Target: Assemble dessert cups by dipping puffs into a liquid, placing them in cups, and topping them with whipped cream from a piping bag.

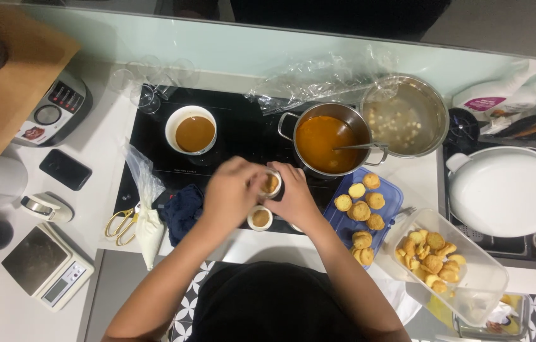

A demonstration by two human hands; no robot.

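At frame centre, both hands, left (233,190) and right (294,195), share a grip on a small cup (271,183), apparently upright; another cup (260,218) sits just below.

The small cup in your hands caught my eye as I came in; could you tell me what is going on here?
A person holds a small white cup of brown filling between the left hand and right hand, above the black cooktop. A second filled cup sits just below. Nearby are a pot of orange sauce and golden pastries on a blue tray.
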